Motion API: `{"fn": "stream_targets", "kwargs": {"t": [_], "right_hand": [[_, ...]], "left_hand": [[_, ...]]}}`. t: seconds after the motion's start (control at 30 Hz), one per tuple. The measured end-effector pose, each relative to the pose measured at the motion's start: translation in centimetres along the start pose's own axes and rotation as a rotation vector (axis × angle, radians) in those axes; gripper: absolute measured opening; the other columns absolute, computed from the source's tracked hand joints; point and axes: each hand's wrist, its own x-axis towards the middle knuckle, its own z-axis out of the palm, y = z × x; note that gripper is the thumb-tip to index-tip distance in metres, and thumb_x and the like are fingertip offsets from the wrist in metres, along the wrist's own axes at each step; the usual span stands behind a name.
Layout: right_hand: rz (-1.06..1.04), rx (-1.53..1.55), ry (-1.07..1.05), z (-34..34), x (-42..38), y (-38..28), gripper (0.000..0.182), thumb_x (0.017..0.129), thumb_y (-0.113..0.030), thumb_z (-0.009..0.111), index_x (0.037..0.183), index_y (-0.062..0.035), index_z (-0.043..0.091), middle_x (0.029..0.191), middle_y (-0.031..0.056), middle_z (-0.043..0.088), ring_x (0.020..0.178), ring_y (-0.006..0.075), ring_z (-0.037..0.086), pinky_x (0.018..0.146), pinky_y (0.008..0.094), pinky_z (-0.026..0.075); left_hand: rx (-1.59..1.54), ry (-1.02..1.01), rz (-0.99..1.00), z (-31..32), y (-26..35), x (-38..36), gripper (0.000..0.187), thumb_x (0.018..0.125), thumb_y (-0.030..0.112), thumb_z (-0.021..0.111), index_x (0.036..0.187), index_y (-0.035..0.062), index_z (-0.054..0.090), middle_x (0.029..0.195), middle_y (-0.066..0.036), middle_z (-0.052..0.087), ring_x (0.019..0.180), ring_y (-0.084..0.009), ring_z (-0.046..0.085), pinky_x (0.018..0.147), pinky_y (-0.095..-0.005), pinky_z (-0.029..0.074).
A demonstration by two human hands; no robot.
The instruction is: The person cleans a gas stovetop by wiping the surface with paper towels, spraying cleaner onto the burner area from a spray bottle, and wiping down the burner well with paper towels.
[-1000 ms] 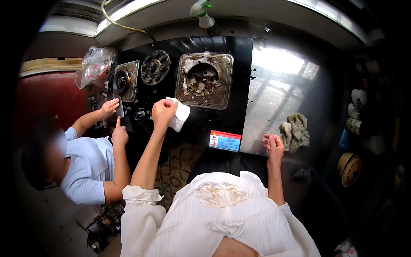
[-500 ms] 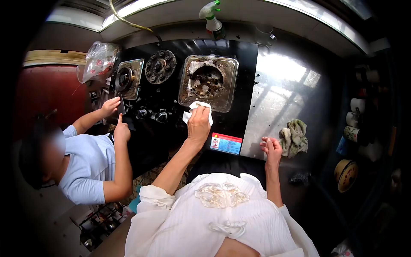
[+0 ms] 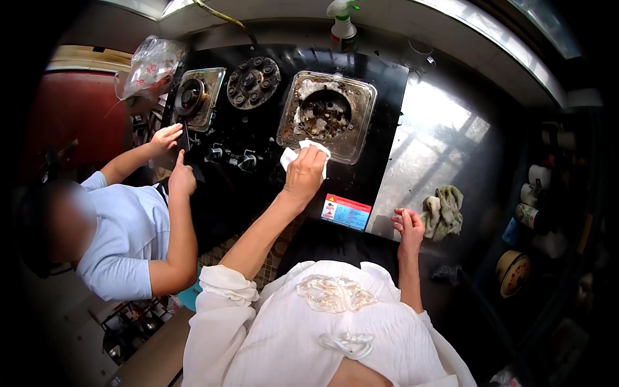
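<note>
My left hand (image 3: pixel 305 174) is closed around a crumpled white cloth or paper wipe (image 3: pixel 289 157). It presses the wipe at the front edge of a square metal drip tray (image 3: pixel 355 147), whose round burner opening (image 3: pixel 324 111) is crusted with brown and white grime. My right hand (image 3: pixel 407 227) rests at the front of the steel counter, fingers loosely curled and a little apart, with nothing visible in it. Just beside it lies a bunched, dirty grey-green rag (image 3: pixel 442 213). A label sticker (image 3: pixel 346 212) is on the black stove top (image 3: pixel 380 162) between my hands.
To my left, another person (image 3: pixel 132 226) holds a dark flat object (image 3: pixel 184 137) near the left burner (image 3: pixel 190 97). A removed burner part (image 3: pixel 253 82) lies between the burners. A spray bottle (image 3: pixel 344 29), a clear glass cup (image 3: pixel 420 55) and a plastic bag (image 3: pixel 151 68) stand around the edges.
The view has shifted slightly, so the stove appears farther right and higher. My left hand and the wipe stay by the tray's front edge. My right hand is almost still.
</note>
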Motion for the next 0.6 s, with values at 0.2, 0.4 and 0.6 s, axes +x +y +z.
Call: {"fn": "stream_targets", "kwargs": {"t": [0.2, 0.4, 0.6], "right_hand": [[0.009, 0.022, 0.028, -0.9, -0.3, 1.2, 0.02, 0.096, -0.021, 0.06, 0.098, -0.002, 0.065, 0.098, 0.0067, 0.069, 0.079, 0.013, 0.064, 0.067, 0.0237, 0.048], [-0.004, 0.065, 0.065, -1.6, -0.1, 1.5, 0.02, 0.096, -0.021, 0.06, 0.098, -0.0021, 0.066, 0.097, 0.0066, 0.069, 0.078, 0.0128, 0.064, 0.067, 0.0235, 0.049], [-0.011, 0.058, 0.078, -2.2, 0.0, 1.8, 0.017, 0.097, -0.019, 0.059, 0.1, -0.0029, 0.064, 0.098, 0.009, 0.069, 0.077, 0.0151, 0.067, 0.063, 0.0224, 0.051]], "left_hand": [[0.039, 0.018, -0.139, -2.7, -5.9, -0.6, 0.011, 0.08, -0.004, 0.056, 0.086, 0.0003, 0.064, 0.089, -0.015, 0.061, 0.085, -0.0331, 0.062, 0.074, -0.0416, 0.051], [-0.198, 0.099, -0.621, -4.5, -7.3, 0.8, 0.009, 0.079, 0.008, 0.066, 0.085, 0.0022, 0.069, 0.074, -0.011, 0.068, 0.068, -0.0255, 0.066, 0.066, -0.0355, 0.051], [-0.232, 0.27, -0.688, -2.8, -6.9, 4.7, 0.014, 0.082, 0.013, 0.066, 0.089, 0.0026, 0.07, 0.079, -0.009, 0.067, 0.067, -0.0207, 0.063, 0.065, -0.0336, 0.049]]}}
